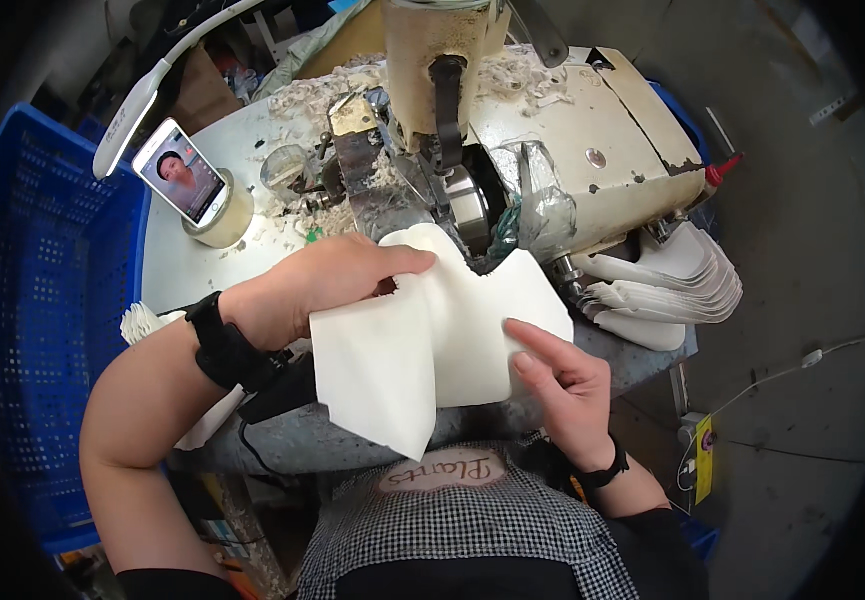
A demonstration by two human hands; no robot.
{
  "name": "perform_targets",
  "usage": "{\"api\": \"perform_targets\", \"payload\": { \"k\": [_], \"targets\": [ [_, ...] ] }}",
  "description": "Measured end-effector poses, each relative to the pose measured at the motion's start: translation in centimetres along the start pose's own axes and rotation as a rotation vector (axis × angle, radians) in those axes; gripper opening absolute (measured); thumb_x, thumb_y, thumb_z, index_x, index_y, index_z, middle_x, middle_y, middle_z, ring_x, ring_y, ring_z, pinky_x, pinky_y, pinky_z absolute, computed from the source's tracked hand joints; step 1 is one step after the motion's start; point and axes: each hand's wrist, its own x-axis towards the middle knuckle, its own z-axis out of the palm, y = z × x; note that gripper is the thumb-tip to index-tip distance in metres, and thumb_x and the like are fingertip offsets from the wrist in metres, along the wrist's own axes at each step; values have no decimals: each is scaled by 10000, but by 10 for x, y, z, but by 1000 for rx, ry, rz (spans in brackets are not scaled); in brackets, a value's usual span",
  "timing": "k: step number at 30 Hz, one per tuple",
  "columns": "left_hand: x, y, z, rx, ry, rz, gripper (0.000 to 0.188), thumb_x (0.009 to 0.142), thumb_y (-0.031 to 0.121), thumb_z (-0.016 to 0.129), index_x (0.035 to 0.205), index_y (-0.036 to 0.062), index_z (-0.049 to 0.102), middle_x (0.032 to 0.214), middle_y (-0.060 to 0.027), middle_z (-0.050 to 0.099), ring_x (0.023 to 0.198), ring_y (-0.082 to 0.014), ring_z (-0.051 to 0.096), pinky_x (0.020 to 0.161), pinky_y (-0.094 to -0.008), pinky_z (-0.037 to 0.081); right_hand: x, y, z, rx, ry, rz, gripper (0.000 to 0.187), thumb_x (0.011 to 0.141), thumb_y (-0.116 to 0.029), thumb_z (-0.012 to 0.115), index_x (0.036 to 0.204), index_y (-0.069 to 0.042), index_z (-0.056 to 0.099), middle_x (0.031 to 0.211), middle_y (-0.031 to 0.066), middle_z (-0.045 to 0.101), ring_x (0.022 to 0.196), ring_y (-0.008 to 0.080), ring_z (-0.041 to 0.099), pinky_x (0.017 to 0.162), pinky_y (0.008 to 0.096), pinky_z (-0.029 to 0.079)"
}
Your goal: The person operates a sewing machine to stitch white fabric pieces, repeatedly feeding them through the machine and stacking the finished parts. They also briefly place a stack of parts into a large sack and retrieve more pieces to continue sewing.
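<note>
- While the left hand (322, 275) pinches the upper edge of a floppy, off-white, irregularly cut sheet (472, 330), its thumb lies on top, with the fingers mostly hidden behind;
- the right hand (574, 395) lays its index finger and thumb on the sheet's right side; whether its other fingers clamp from beneath, I cannot tell;
- the sheet spans both hands, just in front of a worn cream metal machine (592, 150), its pointed lower corner hanging near a checked black-and-white cloth apron (452, 530);
- right of it, a fanned stack of white curved pieces (677, 285) sits beside the machine;
- leftward, a lit white smartphone (182, 170) leans in a cream round container (222, 230); beyond stands a blue perforated plastic basket (62, 250).
</note>
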Motion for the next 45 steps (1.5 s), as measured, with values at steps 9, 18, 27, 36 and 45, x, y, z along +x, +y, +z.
{"api": "perform_targets", "payload": {
  "k": [9, 18, 27, 36, 45],
  "targets": [
    [1, 14, 4, -40, -34, 160, 466, 874, 425, 638, 802, -34, 683, 708, -44, 649, 592, -106, 602, 525, -247, 459, 15, -6, -7, 14, 90, -30, 256, 893, -38, 606, 1141, 13, 645, 1075, 72, 665, 954, 103, 599, 845, 235, 466],
    [-5, 9, -36, 581, -11, 679, 255, 810, 206, 702, 926, -16, 656, 786, -77, 667, 749, -154, 606, 705, -283, 478, 6, -8, -12, -474, -53, -357, 303, 821, -3, 661, 1123, -28, 654, 909, 124, 705, 707, 133, 680, 644, 227, 519],
    [-5, 30, -57, 1002, 43, 903, 160, 784, 144, 683, 850, 4, 640, 720, -122, 625, 660, -245, 589, 655, -311, 468, -5, -19, 22, -88, -756, -185, 787, 909, -127, 591, 1503, -25, 86, 1383, 267, 431, 1134, 351, 577, 948, 368, 444],
    [-6, 56, -72, 1160, 50, 841, 155, 784, 152, 682, 791, 5, 632, 694, -121, 602, 678, -263, 570, 647, -332, 441, 10, -1, 75, 184, -868, -183, 1008, 868, -85, 635, 1463, -11, -175, 1567, 204, -14, 1351, 286, 389, 1116, 393, 251],
    [16, 56, -76, 1131, 51, 923, 159, 780, 155, 677, 810, 0, 655, 731, -143, 626, 715, -312, 583, 666, -372, 452, 16, -3, 94, 205, -822, -168, 1077, 811, -37, 672, 1465, -28, -183, 1565, 190, -102, 1349, 298, 391, 1132, 399, 220]
  ]
}}
